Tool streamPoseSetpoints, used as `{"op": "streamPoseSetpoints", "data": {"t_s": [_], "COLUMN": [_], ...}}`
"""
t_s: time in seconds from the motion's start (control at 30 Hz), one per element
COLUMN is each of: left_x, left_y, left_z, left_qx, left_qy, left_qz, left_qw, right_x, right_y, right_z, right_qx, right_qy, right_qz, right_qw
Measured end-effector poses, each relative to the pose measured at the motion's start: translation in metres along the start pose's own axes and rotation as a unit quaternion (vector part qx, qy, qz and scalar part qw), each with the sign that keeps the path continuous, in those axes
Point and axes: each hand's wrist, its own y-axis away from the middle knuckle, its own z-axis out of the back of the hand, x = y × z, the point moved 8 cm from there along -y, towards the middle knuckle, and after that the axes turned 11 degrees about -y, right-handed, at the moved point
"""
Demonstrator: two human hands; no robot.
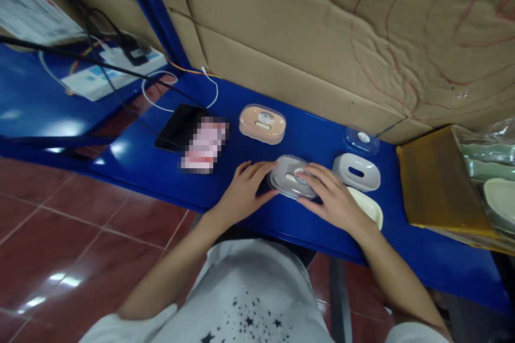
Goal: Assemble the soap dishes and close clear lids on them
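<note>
A grey soap box (288,178) with a clear lid and a round sticker lies in front of me between my two hands. My left hand (253,185) grips its left end, with thumb and fingers on the rim. My right hand (324,187) holds the right end, fingers over the lid and thumb along the near side. Beyond it, a peach soap box (263,124) sits under its own clear lid. To the right are a white oval dish (357,172) with a slot, a loose clear lid (361,141) and a cream tray (368,206) partly behind my right hand.
A cardboard box (438,187) holding wrapped pieces stands at the right of the blue table (322,241). On the left lie a black item (177,126), a blurred-out pink item (205,144) and cables by a power strip (108,77). Cardboard (289,53) covers the back.
</note>
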Motion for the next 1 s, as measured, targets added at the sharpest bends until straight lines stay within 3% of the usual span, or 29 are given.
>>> {"op": "streamPoseSetpoints", "data": {"t_s": [0.73,1.0], "left_x": [-0.0012,-0.0017], "left_y": [-0.0009,-0.0010], "left_z": [0.0004,0.0013], "left_qx": [0.007,0.010], "left_qy": [0.011,0.009], "left_qz": [0.001,0.001], "left_qw": [1.000,1.000], "right_x": [0.0034,0.0012], "right_y": [-0.0039,-0.0037], "right_z": [-0.0006,0.0010], "right_qx": [-0.012,0.013], "right_qy": [0.005,-0.009], "right_qz": [-0.011,-0.015], "right_qw": [1.000,1.000]}}
